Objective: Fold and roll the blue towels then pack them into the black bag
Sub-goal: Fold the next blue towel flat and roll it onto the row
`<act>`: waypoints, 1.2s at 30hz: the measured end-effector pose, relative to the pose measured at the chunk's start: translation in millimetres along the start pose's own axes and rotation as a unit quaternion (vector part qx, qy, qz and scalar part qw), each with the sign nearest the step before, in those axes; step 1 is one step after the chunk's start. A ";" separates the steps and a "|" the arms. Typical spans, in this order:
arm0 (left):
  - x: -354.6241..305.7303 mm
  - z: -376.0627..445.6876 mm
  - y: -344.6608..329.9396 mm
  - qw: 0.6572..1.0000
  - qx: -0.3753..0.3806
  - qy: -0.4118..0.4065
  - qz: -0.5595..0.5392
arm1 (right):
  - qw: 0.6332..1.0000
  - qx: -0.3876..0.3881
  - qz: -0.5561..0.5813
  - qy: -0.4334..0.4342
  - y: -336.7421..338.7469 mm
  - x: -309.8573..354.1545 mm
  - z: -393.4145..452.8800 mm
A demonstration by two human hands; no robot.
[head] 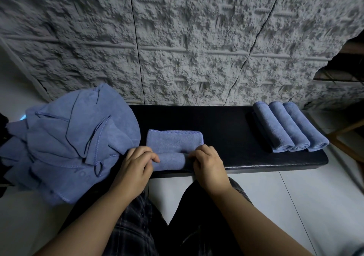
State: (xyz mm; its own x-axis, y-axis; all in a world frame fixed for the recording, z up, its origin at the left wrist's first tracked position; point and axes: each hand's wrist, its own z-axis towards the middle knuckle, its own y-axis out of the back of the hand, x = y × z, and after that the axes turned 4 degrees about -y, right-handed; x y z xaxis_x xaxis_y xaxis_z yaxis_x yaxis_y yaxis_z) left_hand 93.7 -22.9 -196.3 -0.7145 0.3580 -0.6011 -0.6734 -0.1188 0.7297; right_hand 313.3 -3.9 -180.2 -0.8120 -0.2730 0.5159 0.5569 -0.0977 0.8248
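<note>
The left hand (pixel 136 163) is curling its fingers over the left end of a half-rolled blue towel (pixel 174 144), and the right hand (pixel 206 162) is gripping the right end of the same roll, so the two hands are sitting apart with the rolled part lying between them. The rolled portion is lying along the near edge of the towel, closest to the person, while the rest of the folded towel is lying flat and stretching away toward the wall. The towel is resting on a black padded bench (pixel 226 125), near its front edge and about the middle of its length. Just to the left, a loose pile of blue towels (pixel 74 135) is heaping over the left end of the bench, touching or nearly touching the left hand. At the right end of the bench, well apart from the hands, three rolled towels (pixel 289 126) are lying side by side, touching one another. Behind the bench a rough grey textured wall (pixel 177 39) is rising. Below the forearms, dark checked trousers (pixel 134 226) are covering the person's legs, over a pale tiled floor (pixel 285 206).
</note>
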 end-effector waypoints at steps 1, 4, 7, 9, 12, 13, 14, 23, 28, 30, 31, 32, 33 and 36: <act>-0.5 -0.1 0.7 1.000 0.000 -0.002 0.003 | 1.000 0.005 -0.001 0.004 1.4 -1.1 -0.5; -0.9 0.5 1.2 1.000 0.009 -0.002 0.014 | 1.000 0.015 -0.017 0.019 4.4 -2.6 -3.8; 0.1 1.5 1.2 1.000 0.017 0.008 0.022 | 0.997 0.015 -0.066 0.041 0.9 -5.2 -4.7; 0.8 0.9 0.0 0.999 0.022 0.015 0.028 | 0.995 0.010 -0.088 0.043 -2.7 -8.1 -3.5; 1.4 -0.9 -2.8 0.997 0.040 0.027 0.058 | 0.996 0.004 -0.084 0.026 -5.3 -10.0 -2.2; 1.2 -1.2 -4.0 0.996 0.044 0.028 0.070 | 0.997 0.001 -0.075 0.022 -5.3 -10.2 -1.9; 1.6 -1.1 -5.4 0.996 0.042 0.029 0.077 | 0.998 0.003 -0.062 0.017 -5.3 -10.5 -1.9; 6.9 9.9 -2.7 0.997 0.039 0.063 -0.035 | 0.988 0.074 0.094 -0.101 1.7 -13.5 0.4; 4.3 6.8 -1.1 0.990 0.044 0.104 -0.086 | 0.980 0.100 0.111 -0.130 4.7 -13.8 0.3; 3.6 4.7 -1.5 0.989 0.048 0.110 -0.089 | 0.981 0.104 0.100 -0.128 6.2 -14.0 -1.4; 3.6 3.6 -1.7 0.988 0.051 0.116 -0.091 | 0.981 0.107 0.099 -0.127 7.0 -13.9 -2.6; 3.0 2.7 -1.9 0.986 0.057 0.123 -0.093 | 0.980 0.111 0.102 -0.129 7.9 -13.6 -3.6; 3.2 1.3 -2.5 0.985 0.064 0.131 -0.094 | 0.978 0.115 0.107 -0.135 8.6 -13.7 -4.3; 1.4 -0.2 -3.3 0.986 0.073 0.127 -0.080 | 0.978 0.110 0.112 -0.141 8.0 -15.4 -4.7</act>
State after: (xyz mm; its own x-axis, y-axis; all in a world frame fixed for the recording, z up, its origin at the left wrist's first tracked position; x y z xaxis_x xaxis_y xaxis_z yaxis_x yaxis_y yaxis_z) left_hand 94.9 -22.2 -199.6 -0.6389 0.1164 -0.7605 -0.7595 0.0620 0.6475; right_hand 331.1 -5.0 -182.6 -0.7070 0.0133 0.7071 0.7005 0.1506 0.6976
